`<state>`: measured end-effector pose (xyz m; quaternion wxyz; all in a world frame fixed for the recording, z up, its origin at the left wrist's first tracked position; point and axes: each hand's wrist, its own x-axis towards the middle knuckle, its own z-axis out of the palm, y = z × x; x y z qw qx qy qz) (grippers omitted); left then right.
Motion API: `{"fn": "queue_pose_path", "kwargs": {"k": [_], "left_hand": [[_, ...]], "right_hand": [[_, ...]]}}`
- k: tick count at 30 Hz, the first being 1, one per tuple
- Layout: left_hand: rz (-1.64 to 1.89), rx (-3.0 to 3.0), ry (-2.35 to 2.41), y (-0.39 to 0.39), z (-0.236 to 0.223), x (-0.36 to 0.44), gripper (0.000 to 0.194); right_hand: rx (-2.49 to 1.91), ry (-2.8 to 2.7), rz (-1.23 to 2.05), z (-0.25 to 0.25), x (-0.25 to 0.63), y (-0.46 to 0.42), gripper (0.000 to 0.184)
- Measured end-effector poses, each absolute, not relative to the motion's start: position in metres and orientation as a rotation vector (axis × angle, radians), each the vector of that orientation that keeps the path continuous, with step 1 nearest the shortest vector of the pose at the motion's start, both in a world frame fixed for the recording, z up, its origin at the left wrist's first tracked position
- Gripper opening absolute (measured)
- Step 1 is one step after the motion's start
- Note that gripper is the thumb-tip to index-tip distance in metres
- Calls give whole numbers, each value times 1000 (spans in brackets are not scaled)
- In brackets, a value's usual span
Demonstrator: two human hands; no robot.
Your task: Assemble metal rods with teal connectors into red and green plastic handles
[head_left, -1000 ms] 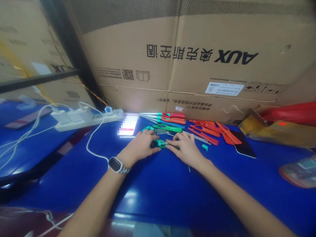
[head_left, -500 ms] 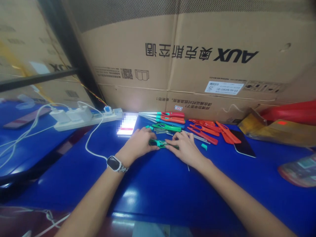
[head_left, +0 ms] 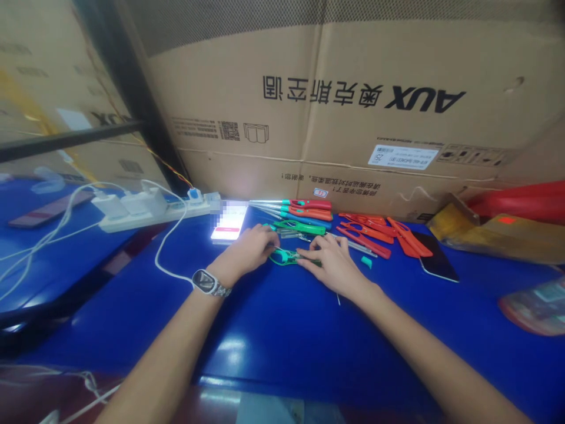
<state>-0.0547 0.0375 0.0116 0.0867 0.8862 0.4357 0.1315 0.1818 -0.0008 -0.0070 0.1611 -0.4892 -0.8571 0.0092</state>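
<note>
A green lighter handle (head_left: 281, 259) lies on the blue table between my hands, its inside showing, with a thin wire near its left end. My left hand (head_left: 253, 250), with a watch on the wrist, has its fingertips pinched at that left end; what exactly they grip is too small to tell. Thumb and fingers of my right hand (head_left: 331, 259) close on the right part of the handle and partly cover it. A thin rod sticks out below the right palm. Just beyond lie a green lighter handle piece (head_left: 304, 228) and thin metal parts.
Assembled long-necked lighters (head_left: 309, 205) lie at the back, with several red handle shells (head_left: 368, 241) to their right. A teal cap (head_left: 366, 261) sits near my right hand. Around are a lit phone (head_left: 229, 221), a dark phone (head_left: 435, 259), a power strip (head_left: 132, 219) and a large carton (head_left: 335, 129).
My left fingertips have shifted slightly up along the handle's left end, uncovering more of the green rim. The right hand holds almost the same place.
</note>
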Motion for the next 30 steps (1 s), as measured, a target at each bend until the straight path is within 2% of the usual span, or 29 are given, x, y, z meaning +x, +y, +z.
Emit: {"fn": "queue_pose_path", "kwargs": {"k": [11,22,30], "left_hand": [[327,2690,1332,33,10,-56,29],[137,2625,1582,6,20,-48,35],[106,2575,1506,8,12,-55,40]], "right_hand": [[-1419,-2453,43,-5,180,-2,33],[-1411,-2454,31,-4,181,-2,33],[-1411,-2445,33,-5,181,-2,32]]}}
